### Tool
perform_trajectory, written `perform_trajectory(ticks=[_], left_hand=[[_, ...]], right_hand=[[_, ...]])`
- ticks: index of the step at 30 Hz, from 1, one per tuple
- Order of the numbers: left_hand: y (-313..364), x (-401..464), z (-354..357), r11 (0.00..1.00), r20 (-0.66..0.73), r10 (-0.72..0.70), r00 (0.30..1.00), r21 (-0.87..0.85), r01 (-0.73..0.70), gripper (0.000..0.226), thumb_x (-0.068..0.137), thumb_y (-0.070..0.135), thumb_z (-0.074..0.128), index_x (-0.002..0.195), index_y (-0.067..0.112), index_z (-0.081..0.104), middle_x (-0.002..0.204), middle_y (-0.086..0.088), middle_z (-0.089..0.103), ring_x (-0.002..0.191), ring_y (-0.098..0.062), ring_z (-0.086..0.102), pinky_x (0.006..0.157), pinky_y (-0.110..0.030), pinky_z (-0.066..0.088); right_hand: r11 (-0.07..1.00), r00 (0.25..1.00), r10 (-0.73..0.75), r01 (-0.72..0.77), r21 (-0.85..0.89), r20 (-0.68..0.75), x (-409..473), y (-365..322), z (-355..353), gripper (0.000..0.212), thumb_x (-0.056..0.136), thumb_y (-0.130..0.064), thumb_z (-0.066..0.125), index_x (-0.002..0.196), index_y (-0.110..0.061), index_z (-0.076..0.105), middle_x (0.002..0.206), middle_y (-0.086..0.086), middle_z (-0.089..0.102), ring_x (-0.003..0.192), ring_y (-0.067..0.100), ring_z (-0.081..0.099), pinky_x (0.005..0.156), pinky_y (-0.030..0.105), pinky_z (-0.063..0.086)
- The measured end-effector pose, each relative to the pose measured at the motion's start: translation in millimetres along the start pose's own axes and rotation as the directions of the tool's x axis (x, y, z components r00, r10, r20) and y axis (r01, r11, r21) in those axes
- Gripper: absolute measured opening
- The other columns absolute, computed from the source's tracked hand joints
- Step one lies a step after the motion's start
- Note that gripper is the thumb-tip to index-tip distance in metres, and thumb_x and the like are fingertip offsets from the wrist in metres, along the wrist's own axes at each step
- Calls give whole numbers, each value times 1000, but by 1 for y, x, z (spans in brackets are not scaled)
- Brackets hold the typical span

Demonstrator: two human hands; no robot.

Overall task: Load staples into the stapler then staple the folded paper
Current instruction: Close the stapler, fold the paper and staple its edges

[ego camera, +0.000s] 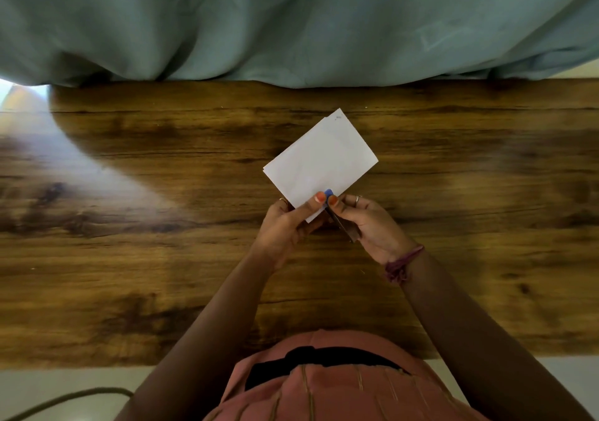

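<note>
I judge I am in the stapling step now: the stapler [337,213] sits clamped over the near corner of the paper [319,161], so loading looks to be behind me, though I cannot see inside the stapler to confirm it. A small dark mark near the far corner of the paper may be a staple already in, but it is too small to tell. What seems left is to press this corner and free the paper.

My left hand [285,226] is closed on the paper's near edge, thumb on top and fingers curled beneath, holding the sheet up above the table [162,226] and tilted so its far corner points away to the right. My right hand [369,222] is wrapped around the stapler, thumb pressed on its blue tip just beside my left thumb, fingers under the metal body, which runs back towards my wrist. Both thumbs nearly touch at the paper's corner.

Both forearms reach forward from my body and converge at the middle of the table, wrists bent slightly inward. The far edge of the table meets a grey-green cloth [291,25]
</note>
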State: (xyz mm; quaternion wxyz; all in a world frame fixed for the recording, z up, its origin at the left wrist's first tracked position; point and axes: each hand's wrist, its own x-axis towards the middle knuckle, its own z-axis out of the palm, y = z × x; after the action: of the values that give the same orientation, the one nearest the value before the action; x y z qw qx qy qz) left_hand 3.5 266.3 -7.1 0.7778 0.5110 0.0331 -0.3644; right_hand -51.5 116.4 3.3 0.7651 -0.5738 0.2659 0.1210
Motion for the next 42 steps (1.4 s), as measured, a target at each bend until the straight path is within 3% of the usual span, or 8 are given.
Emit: perform_trajectory(ticks=[3,8,11,17,20,24,33,42], left_hand=[[-3,1,5,995,-89,67,994,84,-59,56,68,27,80,119,15,59,112,-5,70,107,-21,66,88,-41,55],[-3,4,2,994,-151,85,985,79,-73,64,62,28,83,120,14,59,112,-5,70,105,-20,67,85,-38,56],[-4,4,2,995,-175,89,981,58,-80,64,60,27,86,117,15,60,109,-4,71,104,-20,67,84,-38,57],[3,7,-5,999,-99,-28,995,31,31,55,66,26,79,116,16,59,108,-4,70,102,-19,68,79,-35,58],[8,8,-12,993,-71,-89,994,-88,82,43,77,26,72,116,16,58,102,-4,73,98,-21,70,72,-36,59],[10,8,-17,994,-109,-84,990,-84,75,35,87,14,65,121,11,56,115,-11,68,99,-24,70,62,-33,59],[13,9,-23,996,-109,-60,992,-74,52,30,82,13,69,111,12,62,101,-5,73,93,-22,72,58,-32,59],[11,11,-23,999,-72,-33,997,-36,30,38,72,19,73,109,15,64,96,-1,75,95,-21,71,60,-33,59]], right_hand=[[999,1000,-5,5,-33,0,1,3,0,36,79,-31,65,110,-11,67,117,10,67,116,27,57,103,40,41],[998,1000,7,-8,-65,-18,3,2,1,20,85,-26,64,103,-17,69,105,1,71,107,21,61,88,32,47],[995,999,-7,3,-100,-35,2,0,2,20,81,-30,68,98,-20,71,103,3,73,100,20,63,89,35,49],[993,1000,23,-24,-113,-12,5,-4,-1,23,77,-30,71,96,-17,71,93,-2,73,84,10,65,75,26,50],[996,1000,29,-28,-85,6,5,-7,-2,27,67,-36,72,88,-18,72,82,-5,72,76,9,62,76,24,50],[999,997,28,-25,-39,72,3,-9,-6,26,62,-39,73,82,-21,75,77,-7,71,75,9,63,71,23,47],[996,996,38,-45,78,82,2,-13,-21,32,63,-37,73,87,-16,73,84,1,73,79,14,63,78,29,48],[996,997,42,-46,75,58,3,-11,-18,28,66,-35,72,85,-15,73,83,1,72,76,13,63,74,27,49]])
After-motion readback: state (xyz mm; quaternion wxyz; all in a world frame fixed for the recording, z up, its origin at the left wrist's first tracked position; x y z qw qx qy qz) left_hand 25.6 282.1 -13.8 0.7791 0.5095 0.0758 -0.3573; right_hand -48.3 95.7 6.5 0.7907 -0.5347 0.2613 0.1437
